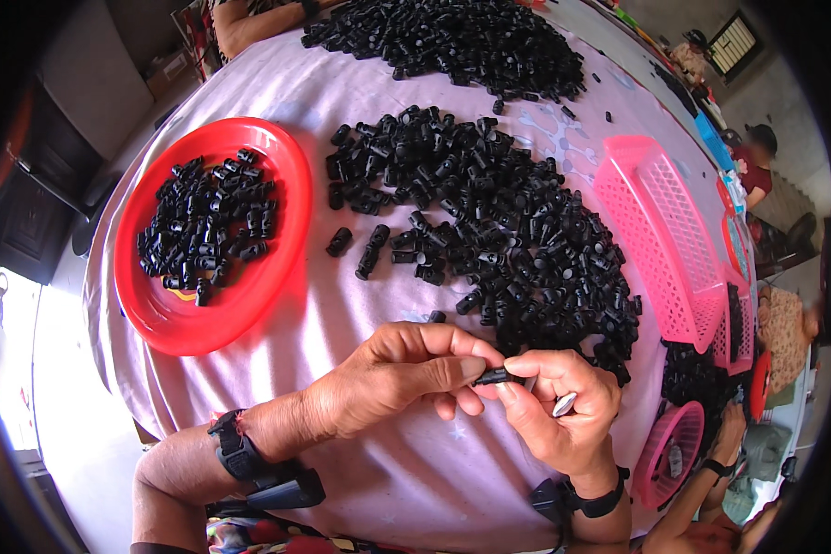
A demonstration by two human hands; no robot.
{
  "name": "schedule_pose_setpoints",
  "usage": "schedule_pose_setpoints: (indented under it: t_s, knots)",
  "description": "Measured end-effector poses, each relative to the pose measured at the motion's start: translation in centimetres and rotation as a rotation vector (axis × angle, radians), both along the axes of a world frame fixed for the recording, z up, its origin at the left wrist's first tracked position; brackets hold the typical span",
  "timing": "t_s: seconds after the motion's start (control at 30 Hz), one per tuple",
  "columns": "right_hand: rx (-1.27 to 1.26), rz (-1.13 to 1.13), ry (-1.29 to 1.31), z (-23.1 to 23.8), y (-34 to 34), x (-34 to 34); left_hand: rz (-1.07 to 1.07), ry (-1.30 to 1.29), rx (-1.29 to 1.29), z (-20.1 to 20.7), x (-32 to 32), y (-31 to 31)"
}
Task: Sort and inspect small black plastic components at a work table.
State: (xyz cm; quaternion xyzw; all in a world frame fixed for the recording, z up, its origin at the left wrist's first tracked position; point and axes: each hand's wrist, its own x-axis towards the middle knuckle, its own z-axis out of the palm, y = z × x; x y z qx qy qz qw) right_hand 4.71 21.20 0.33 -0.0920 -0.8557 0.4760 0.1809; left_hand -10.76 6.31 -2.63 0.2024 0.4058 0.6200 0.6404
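Note:
My left hand (pixel 392 374) pinches one end of a small black plastic cylinder (pixel 496 377), which looks like a cord lock, between thumb and forefinger. At its other end, the thumb and forefinger of my right hand (pixel 568 397) grip the same piece. A small shiny metal piece (pixel 564 404) also shows within my right hand; its kind is unclear. Just beyond my hands spreads a pile of similar black pieces (pixel 535 249). To the left, a red round tray (pixel 131 268) carries many more. Two loose pieces (pixel 372 251) lie between tray and pile.
Another black pile (pixel 452 46) covers the far side of the pink tablecloth (pixel 342 295), near another person's arm (pixel 249 32). Pink lattice baskets (pixel 651 231) stand at the right. Nearer is a round pink basket (pixel 679 452), beside a co-worker's hand (pixel 731 432).

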Motion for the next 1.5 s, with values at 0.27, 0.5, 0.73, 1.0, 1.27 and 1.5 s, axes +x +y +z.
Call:
schedule_pose_setpoints:
  t_s: [0.27,0.5,0.73,1.0,1.27,1.5]
  knots:
    - [-0.077,0.029,0.039,-0.1,-0.3,-0.3,-0.089,-0.156,-0.060,-0.1,-0.3,-0.2]
    - [0.019,0.039,0.110,0.0,-0.3,-0.6,-0.091,-0.227,-0.049,-0.4,0.0,-0.1]
    - [0.088,0.022,0.066,0.3,-0.6,-0.6,-0.051,-0.245,-0.051,0.0,0.1,-0.1]
    - [0.090,0.042,0.077,0.3,-0.8,-0.6,-0.040,-0.316,0.008,-1.1,0.6,0.0]
    - [0.190,0.022,0.109,-0.1,-0.8,-0.7,-0.053,-0.285,-0.003,-0.7,0.6,0.0]
    - [0.237,-0.080,0.099,0.0,-1.0,-0.4,-0.026,-0.273,-0.009,-0.7,0.7,0.0]
